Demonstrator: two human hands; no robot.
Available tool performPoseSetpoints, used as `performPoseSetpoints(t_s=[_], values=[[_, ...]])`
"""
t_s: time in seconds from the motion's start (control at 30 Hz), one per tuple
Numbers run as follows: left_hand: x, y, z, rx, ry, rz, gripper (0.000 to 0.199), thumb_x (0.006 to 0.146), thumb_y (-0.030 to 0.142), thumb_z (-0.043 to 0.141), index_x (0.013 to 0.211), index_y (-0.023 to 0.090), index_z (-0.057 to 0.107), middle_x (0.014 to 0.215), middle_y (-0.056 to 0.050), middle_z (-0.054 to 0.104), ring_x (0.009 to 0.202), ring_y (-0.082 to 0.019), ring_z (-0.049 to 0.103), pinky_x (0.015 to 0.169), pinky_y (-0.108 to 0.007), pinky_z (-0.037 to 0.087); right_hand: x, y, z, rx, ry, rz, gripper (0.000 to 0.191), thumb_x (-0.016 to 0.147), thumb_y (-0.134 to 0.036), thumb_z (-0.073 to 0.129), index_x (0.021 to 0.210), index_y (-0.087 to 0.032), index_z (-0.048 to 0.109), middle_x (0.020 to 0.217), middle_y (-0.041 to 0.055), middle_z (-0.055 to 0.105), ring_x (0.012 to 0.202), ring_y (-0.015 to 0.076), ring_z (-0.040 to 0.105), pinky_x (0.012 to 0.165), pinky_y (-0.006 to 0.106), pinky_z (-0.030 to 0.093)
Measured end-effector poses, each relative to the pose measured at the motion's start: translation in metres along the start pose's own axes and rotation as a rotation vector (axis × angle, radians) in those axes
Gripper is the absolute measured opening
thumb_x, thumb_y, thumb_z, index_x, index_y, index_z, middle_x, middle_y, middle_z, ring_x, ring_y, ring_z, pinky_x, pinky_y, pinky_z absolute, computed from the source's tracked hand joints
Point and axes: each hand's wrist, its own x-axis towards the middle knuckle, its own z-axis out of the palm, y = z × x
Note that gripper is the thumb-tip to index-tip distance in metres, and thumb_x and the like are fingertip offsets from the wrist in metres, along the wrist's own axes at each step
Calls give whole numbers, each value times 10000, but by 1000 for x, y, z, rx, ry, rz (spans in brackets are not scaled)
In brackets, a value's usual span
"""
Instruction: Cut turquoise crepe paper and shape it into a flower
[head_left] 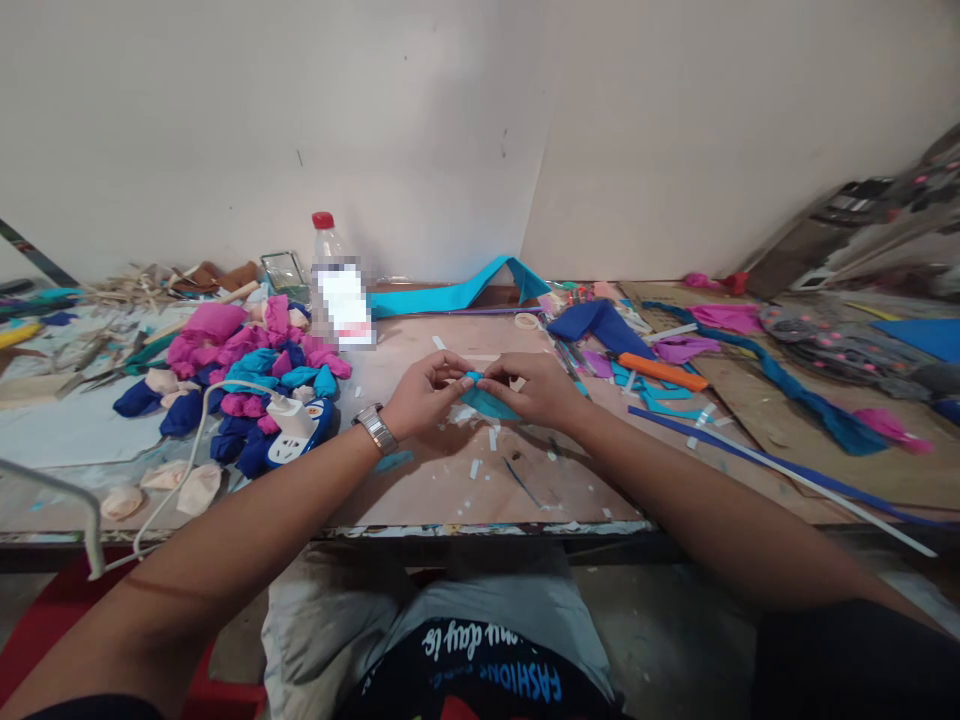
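Observation:
A small turquoise cloth piece [491, 403] is pinched at its upper edge between both hands, above the middle of the table. My left hand [427, 393], with a metal watch on the wrist, closes its thumb and fingers on the cloth's left side. On the cloth's right side my right hand [534, 388] is closed in the same way, thumb tips nearly touching. The cloth's lower part fans out below the fingers. White scraps lie on the wood beneath.
Bundled pink and blue cloth pieces [217, 335] are heaped at left beside a power strip [296, 440] with a white cable. A bottle [324, 235] and a lit phone [345, 300] stand behind. An orange cutter [662, 371], cloth strips and a white stick [817, 485] lie at right.

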Motion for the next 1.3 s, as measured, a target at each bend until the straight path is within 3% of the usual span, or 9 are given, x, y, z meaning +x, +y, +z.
performPoseSetpoints(t_s=[0.57,0.9,1.3], values=[[0,1,2,-111,-85,-34,426,812,479,802,1038,176,606,993,-80,756,927,-196,721,817,-315,535,0,7,1,-84,-20,-34,332,987,-482,593,914,-210,769,835,64,778,769,200,700,702,295,455],[1,-7,-2,-71,-38,-34,391,853,462,763,1082,161,667,1116,-96,719,1017,-204,670,919,-355,519,0,9,0,-170,-34,-90,206,971,-381,644,950,-211,759,880,69,778,831,223,688,770,328,444],[1,-4,1,-215,32,-115,447,761,453,843,1059,166,674,986,-73,740,921,-188,693,869,-349,533,-1,2,-1,-138,30,-81,169,954,-353,659,940,-203,736,889,53,781,820,213,697,789,340,454]])
